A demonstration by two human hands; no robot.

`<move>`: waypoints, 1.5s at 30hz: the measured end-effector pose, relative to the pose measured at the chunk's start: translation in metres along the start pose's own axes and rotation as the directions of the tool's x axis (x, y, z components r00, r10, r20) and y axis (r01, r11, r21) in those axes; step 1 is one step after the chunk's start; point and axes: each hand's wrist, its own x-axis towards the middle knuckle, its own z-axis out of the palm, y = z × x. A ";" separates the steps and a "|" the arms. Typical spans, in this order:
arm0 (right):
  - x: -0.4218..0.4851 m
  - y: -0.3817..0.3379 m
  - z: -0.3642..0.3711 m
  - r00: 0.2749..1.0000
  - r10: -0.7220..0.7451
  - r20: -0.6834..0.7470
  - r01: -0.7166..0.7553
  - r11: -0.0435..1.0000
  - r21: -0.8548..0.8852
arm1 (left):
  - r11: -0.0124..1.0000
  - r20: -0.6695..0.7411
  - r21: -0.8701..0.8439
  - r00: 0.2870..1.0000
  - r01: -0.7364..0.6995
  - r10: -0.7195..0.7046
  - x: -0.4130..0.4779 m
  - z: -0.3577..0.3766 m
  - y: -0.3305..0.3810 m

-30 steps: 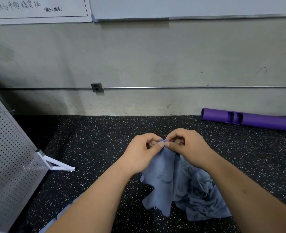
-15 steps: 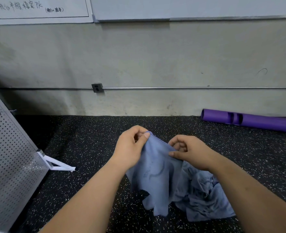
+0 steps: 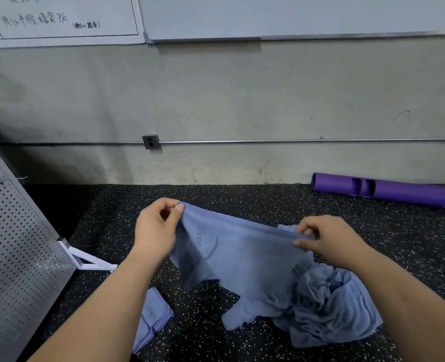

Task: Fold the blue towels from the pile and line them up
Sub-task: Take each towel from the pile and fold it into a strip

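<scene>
Towel (image 3: pixel 242 252): hung over the pile (image 3: pixel 333 309) on the floor (image 3: pixel 242 199), top edge running pretty much left-right.
Hands: your left hand (image 3: pixel 156 231) and right hand (image 3: pixel 328 239) were apart, each pinching one end of that edge.

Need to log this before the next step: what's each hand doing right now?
Left hand: closed, pinching the towel at its top edge.
Right hand: closed, pinching the same edge further along.

The left forearm (image 3: pixel 98 322) hid much of the folded towels (image 3: pixel 158 312) at seven o'clock; the purple tube (image 3: pixel 388 190) ran off the edge at three o'clock.
</scene>
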 end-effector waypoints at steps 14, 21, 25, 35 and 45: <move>-0.008 0.012 -0.016 0.932 -0.100 -0.348 -0.044 0.923 -0.383 | 0.995 0.068 0.072 0.996 -0.063 0.058 -0.005 -0.012 0.002; -0.009 0.017 -0.018 0.924 -0.002 -0.381 -0.147 0.920 -0.362 | 0.991 0.056 0.088 0.993 -0.106 0.101 -0.008 -0.008 0.006; -0.011 0.015 -0.018 0.957 0.085 -0.277 -0.174 0.934 -0.313 | 0.993 0.026 0.090 0.997 -0.071 0.069 -0.010 -0.007 0.011; -0.016 0.003 -0.028 0.914 0.071 -0.399 -0.044 0.996 0.075 | 0.996 -0.007 0.091 1.000 -0.014 0.014 -0.003 -0.013 0.001; -0.017 -0.001 -0.032 0.892 0.159 -0.423 -0.043 0.962 0.269 | 0.998 0.005 0.059 1.000 -0.030 0.029 -0.004 -0.010 0.003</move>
